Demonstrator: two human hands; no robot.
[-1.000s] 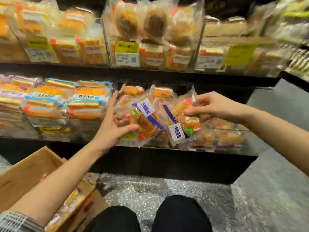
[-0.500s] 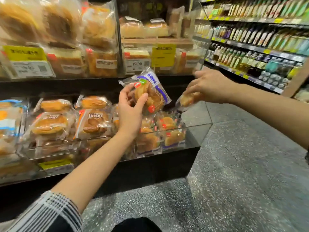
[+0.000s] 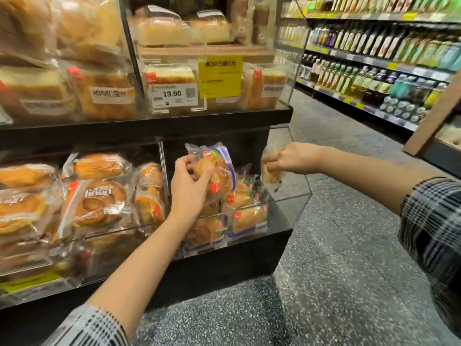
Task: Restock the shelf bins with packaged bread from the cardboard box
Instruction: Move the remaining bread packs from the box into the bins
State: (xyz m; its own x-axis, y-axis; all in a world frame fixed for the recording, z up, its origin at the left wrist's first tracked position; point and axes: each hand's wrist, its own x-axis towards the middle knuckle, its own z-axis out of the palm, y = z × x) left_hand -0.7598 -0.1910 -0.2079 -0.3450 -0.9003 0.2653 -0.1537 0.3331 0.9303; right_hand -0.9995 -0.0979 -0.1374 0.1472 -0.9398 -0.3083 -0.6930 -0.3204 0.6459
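My left hand [image 3: 188,186] grips a clear-wrapped bread pack with a purple stripe [image 3: 219,168], held over the rightmost clear bin [image 3: 291,196] on the lower shelf. Several similar bread packs [image 3: 245,218] lie in that bin below it. My right hand [image 3: 290,158] pinches a smaller bread pack [image 3: 270,174] at the bin's right side, just above its clear wall. The cardboard box is out of view.
Neighbouring bins to the left hold larger bread packs [image 3: 94,201]. The upper shelf carries toast loaves behind a 19.90 price tag [image 3: 172,94] and a yellow sign [image 3: 220,76]. Speckled grey floor [image 3: 349,245] runs right, towards a bottle-filled aisle shelf [image 3: 374,71].
The view swung right and the cardboard box left the frame. Both hands lifted their bread packs and now hold them lower, over the rightmost bin.
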